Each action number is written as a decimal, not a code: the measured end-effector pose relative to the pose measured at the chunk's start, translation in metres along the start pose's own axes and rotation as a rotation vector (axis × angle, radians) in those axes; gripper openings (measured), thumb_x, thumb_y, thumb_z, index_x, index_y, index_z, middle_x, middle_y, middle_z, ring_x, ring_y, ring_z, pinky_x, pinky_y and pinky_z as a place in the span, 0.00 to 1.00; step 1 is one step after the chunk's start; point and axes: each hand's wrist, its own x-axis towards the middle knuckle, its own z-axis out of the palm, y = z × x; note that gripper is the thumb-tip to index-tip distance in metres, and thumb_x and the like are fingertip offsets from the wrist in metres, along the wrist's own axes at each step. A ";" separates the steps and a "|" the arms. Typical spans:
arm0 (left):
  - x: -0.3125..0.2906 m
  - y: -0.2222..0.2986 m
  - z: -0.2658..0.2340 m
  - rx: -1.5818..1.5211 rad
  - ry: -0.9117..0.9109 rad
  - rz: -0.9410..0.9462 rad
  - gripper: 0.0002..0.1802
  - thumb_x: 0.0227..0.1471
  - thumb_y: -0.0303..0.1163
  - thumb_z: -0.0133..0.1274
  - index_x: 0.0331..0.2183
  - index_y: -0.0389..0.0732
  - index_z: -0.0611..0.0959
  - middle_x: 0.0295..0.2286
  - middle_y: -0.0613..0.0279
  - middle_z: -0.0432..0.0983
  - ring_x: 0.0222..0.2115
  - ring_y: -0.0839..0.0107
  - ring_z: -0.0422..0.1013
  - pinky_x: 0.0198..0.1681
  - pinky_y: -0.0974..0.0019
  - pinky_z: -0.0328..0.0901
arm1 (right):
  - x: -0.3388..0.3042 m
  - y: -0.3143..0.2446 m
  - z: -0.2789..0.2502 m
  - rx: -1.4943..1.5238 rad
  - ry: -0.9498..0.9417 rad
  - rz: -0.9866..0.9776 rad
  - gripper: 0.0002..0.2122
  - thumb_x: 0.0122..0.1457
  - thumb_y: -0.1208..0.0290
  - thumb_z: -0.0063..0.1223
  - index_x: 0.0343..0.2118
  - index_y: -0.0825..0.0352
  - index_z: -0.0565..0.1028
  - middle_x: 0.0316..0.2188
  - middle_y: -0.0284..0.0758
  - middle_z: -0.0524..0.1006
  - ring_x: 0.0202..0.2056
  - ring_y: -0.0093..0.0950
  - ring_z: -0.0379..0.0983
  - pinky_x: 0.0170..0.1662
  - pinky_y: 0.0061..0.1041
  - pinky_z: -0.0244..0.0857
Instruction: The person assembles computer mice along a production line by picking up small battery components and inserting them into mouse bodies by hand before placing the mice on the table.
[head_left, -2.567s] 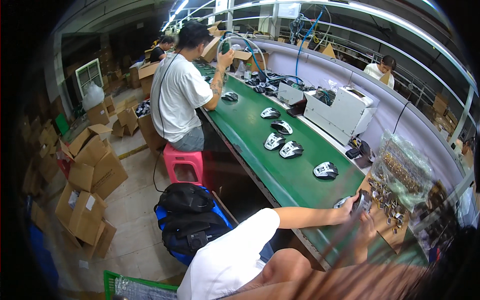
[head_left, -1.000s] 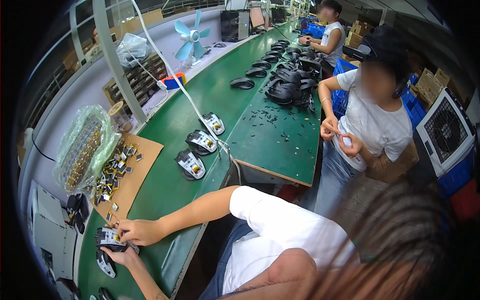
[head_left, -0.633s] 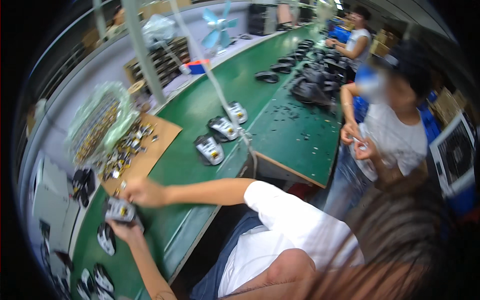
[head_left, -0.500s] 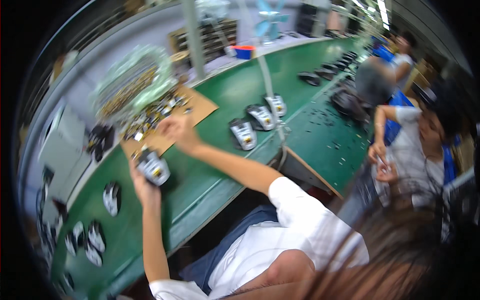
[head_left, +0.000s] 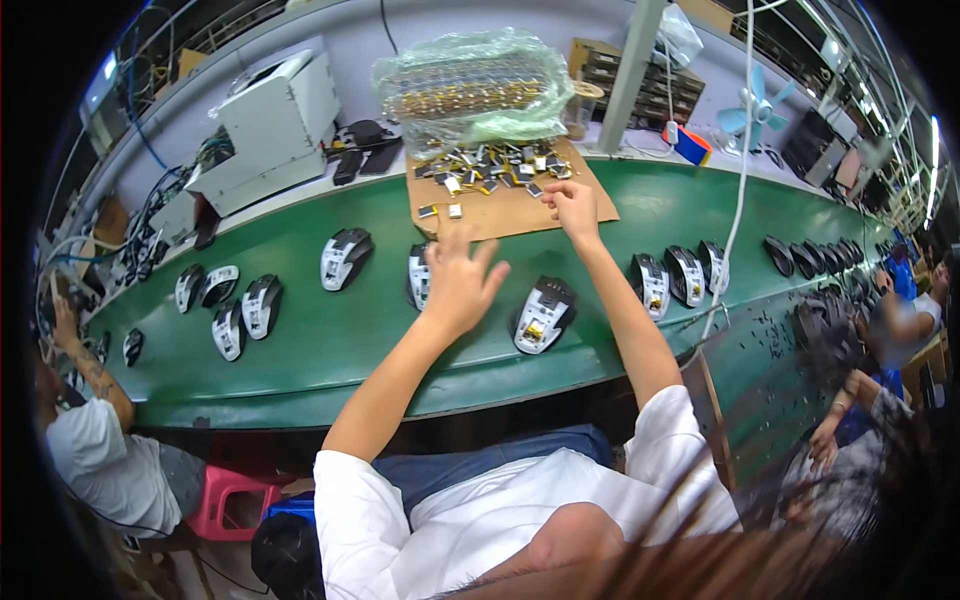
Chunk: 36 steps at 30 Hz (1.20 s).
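My left hand point(head_left: 460, 283), fingers spread, is over a black-and-white computer mouse point(head_left: 419, 276), partly hiding it. Whether the fingertips touch that mouse I cannot tell. My right hand point(head_left: 575, 212) is at the right part of a cardboard sheet point(head_left: 585, 208), with thumb and fingertips pinched together; anything between them is too small to make out. Small silver battery packs point(head_left: 490, 170) with yellow ends lie in a loose pile on the cardboard. Between my forearms another opened mouse point(head_left: 545, 315) rests on the green bench, a yellow-marked part in its hollow.
More opened mice stand on the green bench point(head_left: 300, 345), left point(head_left: 260, 306) and right point(head_left: 685, 275). A bubble-wrap bundle point(head_left: 475, 85) lies behind the pile. A white cable point(head_left: 738, 200) hangs down at the right. Co-workers sit at left point(head_left: 110, 450) and right point(head_left: 850, 430).
My view has swung left. The mouse that my left hand held now lies on the bench, and that hand has opened over another mouse. My right hand stays by the battery pile.
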 end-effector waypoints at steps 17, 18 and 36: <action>0.014 -0.108 -0.017 -0.284 0.540 -0.694 0.35 0.42 0.50 0.55 0.35 0.24 0.67 0.35 0.35 0.67 0.34 0.48 0.69 0.38 0.59 0.64 | 0.024 -0.017 0.141 -0.511 -0.893 -0.599 0.04 0.38 0.80 0.55 0.21 0.66 0.76 0.24 0.39 0.74 0.33 0.37 0.68 0.39 0.34 0.61; 0.013 -0.116 -0.021 -0.508 0.506 -0.817 0.36 0.43 0.51 0.55 0.37 0.24 0.68 0.34 0.36 0.69 0.34 0.53 0.69 0.40 0.62 0.63 | 0.019 -0.016 0.143 -0.550 -0.855 -0.659 0.03 0.40 0.79 0.55 0.21 0.66 0.75 0.24 0.39 0.73 0.33 0.37 0.67 0.39 0.33 0.60; 0.008 -0.121 -0.004 -2.092 0.319 -0.829 0.16 0.49 0.43 0.49 0.35 0.42 0.76 0.31 0.62 0.76 0.27 0.67 0.72 0.30 0.65 0.69 | 0.022 -0.027 0.061 0.569 -0.274 -0.188 0.07 0.54 0.79 0.47 0.37 0.72 0.69 0.25 0.35 0.73 0.27 0.23 0.73 0.32 0.20 0.69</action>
